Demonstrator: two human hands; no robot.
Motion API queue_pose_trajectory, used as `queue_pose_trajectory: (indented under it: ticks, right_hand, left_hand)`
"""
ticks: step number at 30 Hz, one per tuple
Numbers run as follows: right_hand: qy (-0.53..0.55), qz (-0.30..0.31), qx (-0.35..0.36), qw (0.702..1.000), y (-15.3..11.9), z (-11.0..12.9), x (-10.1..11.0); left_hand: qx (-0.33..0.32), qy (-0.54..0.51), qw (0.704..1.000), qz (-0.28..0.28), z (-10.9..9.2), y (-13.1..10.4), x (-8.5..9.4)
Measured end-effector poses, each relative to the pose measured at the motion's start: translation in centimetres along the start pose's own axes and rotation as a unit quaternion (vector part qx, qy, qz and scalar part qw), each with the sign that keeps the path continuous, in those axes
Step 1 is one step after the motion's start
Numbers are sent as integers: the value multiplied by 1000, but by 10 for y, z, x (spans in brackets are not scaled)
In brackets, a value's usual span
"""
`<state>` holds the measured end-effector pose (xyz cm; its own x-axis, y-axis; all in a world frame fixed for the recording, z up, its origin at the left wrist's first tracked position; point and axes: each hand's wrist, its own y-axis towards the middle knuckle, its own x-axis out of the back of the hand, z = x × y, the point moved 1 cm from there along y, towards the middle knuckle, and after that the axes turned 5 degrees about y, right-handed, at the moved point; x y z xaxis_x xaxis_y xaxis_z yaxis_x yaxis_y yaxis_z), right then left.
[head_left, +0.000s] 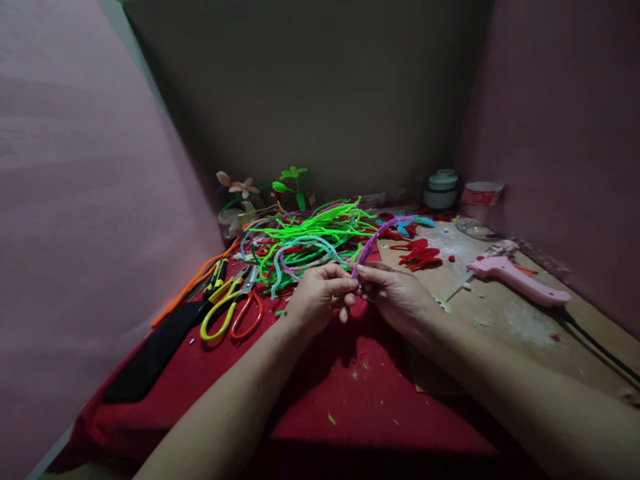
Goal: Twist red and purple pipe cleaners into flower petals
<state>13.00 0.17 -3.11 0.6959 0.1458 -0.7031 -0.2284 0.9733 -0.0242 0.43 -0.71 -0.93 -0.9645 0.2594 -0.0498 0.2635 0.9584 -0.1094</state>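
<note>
A purple pipe cleaner (369, 247) rises from between my two hands and curves up to the right, its far end near a light blue piece. My left hand (323, 295) pinches its lower end between thumb and fingertips. Close beside it, my right hand (393, 293) is closed on the same pipe cleaner a little higher up. The fingertips of both hands nearly meet, and part of the lower end is hidden by them. Just behind the hands lies a heap of green pipe cleaners (320, 230), with a pale turquoise pipe cleaner (300, 241) arching over it.
Scissors (239, 310) and a black flat case (153, 353) lie left on the red cloth (345, 400). A pink glue gun (520, 277) with a cord rests right on a brown board (525, 333). Red fuzzy pieces (420, 255), a jar (441, 190) and a cup (481, 195) stand behind.
</note>
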Motion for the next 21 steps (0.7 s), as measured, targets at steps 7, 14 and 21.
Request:
queue_pose_trajectory:
  ticks: [7, 14, 21]
  right_hand:
    - [1, 43, -6, 999, 1, 0, 1]
    - [23, 50, -3, 998, 3, -1, 2]
    - [40, 27, -8, 999, 2, 1, 1]
  left_hand:
    - [1, -22, 1000, 7, 0, -1, 2]
    - [-11, -80, 997, 7, 2, 2, 3]
    - [-4, -74, 997, -11, 0, 3, 1]
